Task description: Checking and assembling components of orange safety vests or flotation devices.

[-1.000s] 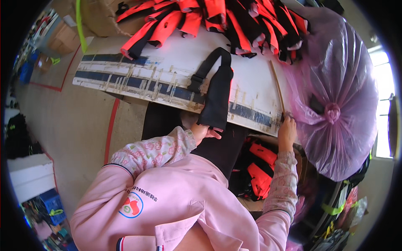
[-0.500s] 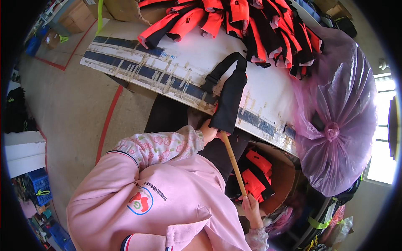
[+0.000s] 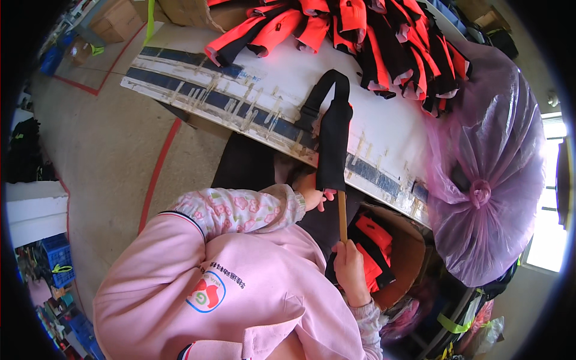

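Observation:
A black fabric sleeve (image 3: 333, 144) with a thin orange edge lies over the near edge of the table, its lower end hanging past it. From its far end a black webbing strap loops back to a black buckle (image 3: 309, 114). My left hand (image 3: 312, 192) is closed around the sleeve's near end, with some fingers hidden behind the cloth. My right hand (image 3: 351, 270) grips the lower part of a wooden stick (image 3: 342, 216). The stick's upper end disappears at the sleeve's near opening; how far in it reaches is hidden.
Several orange-and-black fabric pieces (image 3: 375, 54) are heaped on the worn white table (image 3: 288, 75). A tied purple plastic bag (image 3: 486, 156) bulges at the right. Below the table edge, a cardboard box (image 3: 411, 258) holds more such pieces. Red lines (image 3: 157, 174) mark the floor at left.
My right hand has moved up toward the sleeve with the stick, and less of the stick shows below the opening. The sleeve and stick now stand straighter. My left hand stays at the sleeve's end.

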Demonstrator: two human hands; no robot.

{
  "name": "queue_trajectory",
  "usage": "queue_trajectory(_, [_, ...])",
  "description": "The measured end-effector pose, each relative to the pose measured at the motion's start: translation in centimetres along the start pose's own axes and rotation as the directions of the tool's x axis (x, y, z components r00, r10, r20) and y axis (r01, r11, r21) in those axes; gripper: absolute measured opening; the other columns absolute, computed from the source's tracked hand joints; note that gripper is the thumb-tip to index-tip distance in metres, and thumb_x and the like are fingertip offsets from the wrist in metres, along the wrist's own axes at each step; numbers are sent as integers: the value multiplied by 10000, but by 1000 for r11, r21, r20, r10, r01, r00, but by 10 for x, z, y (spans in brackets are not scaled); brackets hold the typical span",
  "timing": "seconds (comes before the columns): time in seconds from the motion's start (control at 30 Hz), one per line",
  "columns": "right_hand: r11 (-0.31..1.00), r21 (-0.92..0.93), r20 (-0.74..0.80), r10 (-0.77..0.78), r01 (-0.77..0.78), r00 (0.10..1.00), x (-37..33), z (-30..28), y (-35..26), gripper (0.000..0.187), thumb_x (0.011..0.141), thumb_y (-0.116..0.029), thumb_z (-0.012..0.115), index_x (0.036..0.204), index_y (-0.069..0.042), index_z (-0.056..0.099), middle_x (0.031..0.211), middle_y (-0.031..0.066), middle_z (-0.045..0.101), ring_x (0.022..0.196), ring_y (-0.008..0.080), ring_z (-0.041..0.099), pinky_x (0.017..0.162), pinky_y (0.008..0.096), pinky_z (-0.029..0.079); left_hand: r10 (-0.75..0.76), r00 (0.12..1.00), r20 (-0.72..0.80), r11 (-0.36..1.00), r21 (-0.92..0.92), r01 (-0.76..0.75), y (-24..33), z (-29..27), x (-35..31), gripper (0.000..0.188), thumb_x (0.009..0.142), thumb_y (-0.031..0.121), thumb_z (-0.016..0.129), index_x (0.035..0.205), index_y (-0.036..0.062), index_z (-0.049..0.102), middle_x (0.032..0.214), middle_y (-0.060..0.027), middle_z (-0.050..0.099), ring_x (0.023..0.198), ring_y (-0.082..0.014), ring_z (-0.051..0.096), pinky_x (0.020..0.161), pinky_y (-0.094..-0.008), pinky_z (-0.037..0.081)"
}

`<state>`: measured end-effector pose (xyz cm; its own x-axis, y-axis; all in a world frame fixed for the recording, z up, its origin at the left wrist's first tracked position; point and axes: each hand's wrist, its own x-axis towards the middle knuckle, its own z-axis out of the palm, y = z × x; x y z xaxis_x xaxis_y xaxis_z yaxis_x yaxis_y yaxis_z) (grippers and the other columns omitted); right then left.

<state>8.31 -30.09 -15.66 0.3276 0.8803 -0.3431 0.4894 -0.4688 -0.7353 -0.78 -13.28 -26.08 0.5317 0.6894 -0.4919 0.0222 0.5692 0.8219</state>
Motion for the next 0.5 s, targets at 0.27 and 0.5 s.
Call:
queue_trajectory(0.27, [981, -138, 115, 151, -135, 982, -40, -20, -9, 194, 895, -113, 433, 789, 37, 494, 678, 230, 582, 631, 387, 587, 518, 420, 456, -12, 999, 53, 1000, -28, 14, -2, -8, 3, 211, 875, 24, 342, 884, -22, 548, 769, -132, 582, 560, -196, 599, 566, -302, 534])
queue_trajectory(0.5, [994, -74, 39, 89, -86, 995, 8, 0, -19, 255, 903, -153, 443, 760, 51, 500, 669, 244, 575, 622, 406, 576, 523, 430, 452, -45, 999, 17, 999, 24, 45, -1, -6, 2, 160, 834, -2, 403, 804, -2, 560, 721, -110, 577, 525, -164, 571, 380, -254, 455])
